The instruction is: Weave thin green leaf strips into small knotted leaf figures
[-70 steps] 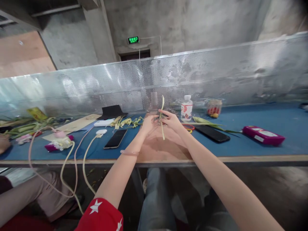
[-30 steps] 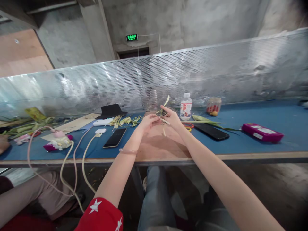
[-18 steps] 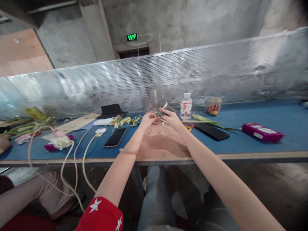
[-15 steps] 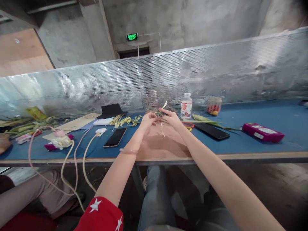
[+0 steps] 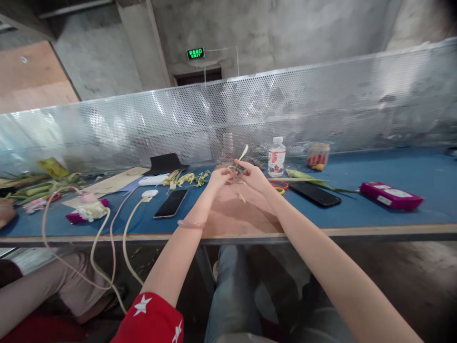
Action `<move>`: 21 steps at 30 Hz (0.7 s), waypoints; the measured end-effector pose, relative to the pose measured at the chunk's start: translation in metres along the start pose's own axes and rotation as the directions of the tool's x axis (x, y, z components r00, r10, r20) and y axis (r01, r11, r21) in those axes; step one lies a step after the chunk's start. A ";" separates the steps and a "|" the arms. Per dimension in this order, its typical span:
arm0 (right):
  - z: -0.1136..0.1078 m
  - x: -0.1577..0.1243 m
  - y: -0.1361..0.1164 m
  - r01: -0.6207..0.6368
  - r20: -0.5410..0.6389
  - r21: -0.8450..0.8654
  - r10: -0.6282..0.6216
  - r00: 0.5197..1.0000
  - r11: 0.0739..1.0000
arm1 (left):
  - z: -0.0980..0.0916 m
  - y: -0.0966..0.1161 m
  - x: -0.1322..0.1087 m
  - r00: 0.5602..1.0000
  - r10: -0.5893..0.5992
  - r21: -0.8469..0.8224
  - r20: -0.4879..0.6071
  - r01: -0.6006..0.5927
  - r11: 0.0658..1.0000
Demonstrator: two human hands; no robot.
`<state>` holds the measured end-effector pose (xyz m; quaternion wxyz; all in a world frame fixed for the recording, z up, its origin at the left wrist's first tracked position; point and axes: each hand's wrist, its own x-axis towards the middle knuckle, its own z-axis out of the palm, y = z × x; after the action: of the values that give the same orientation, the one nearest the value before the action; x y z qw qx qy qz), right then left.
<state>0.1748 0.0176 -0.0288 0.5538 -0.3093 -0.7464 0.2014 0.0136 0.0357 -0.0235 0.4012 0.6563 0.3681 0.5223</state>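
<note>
My left hand (image 5: 219, 178) and my right hand (image 5: 254, 175) meet over a brown board (image 5: 243, 216) on the blue table. Their fingers are closed, pinching a small bundle of plant strips (image 5: 235, 168) between them. A pale green strip (image 5: 244, 152) sticks up from this bundle beyond my right fingertips. Just below the hands, a thin pale shred (image 5: 242, 196) is visible over the board. Greyish dry plant matter (image 5: 255, 163) lies behind my right hand. The fingers cover much of the bundle, so its exact form cannot be made out.
Left: a phone (image 5: 171, 204), white device (image 5: 153, 180), cables (image 5: 126, 238), wilted greens (image 5: 189, 178) and another person's hand (image 5: 7, 213). Right: a bottle (image 5: 276, 157), red and yellow rings (image 5: 280, 186), husk leaf (image 5: 303, 176), black phone (image 5: 316, 195), jar (image 5: 318, 156), purple pack (image 5: 391, 196). Perforated metal screen (image 5: 160, 119) behind.
Both hands stay in nearly the same place, still on the bundle. My right fingers have shifted slightly, and the pale green strip stands a little higher and leans.
</note>
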 end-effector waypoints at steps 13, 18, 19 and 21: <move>0.004 -0.001 0.004 0.243 0.105 -0.189 -0.226 0.968 0.951 | 0.000 -0.007 0.003 0.999 -0.021 -0.135 -0.047 0.015 0.991; 0.005 0.000 0.003 0.237 0.122 -0.156 -0.220 0.968 0.959 | -0.001 -0.012 0.007 0.999 -0.033 -0.153 -0.037 0.027 0.988; 0.006 -0.001 0.002 0.218 0.111 -0.145 -0.203 0.973 0.965 | -0.001 -0.012 0.007 0.999 -0.039 -0.147 -0.038 0.033 0.989; 0.006 -0.002 0.000 0.167 0.085 -0.117 -0.158 0.984 0.979 | -0.002 -0.013 0.008 0.998 -0.052 -0.129 -0.045 0.046 0.991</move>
<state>0.1695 0.0163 -0.0316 0.5196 -0.2731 -0.8006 0.1202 0.0120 0.0481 -0.0321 0.4464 0.6071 0.3594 0.5504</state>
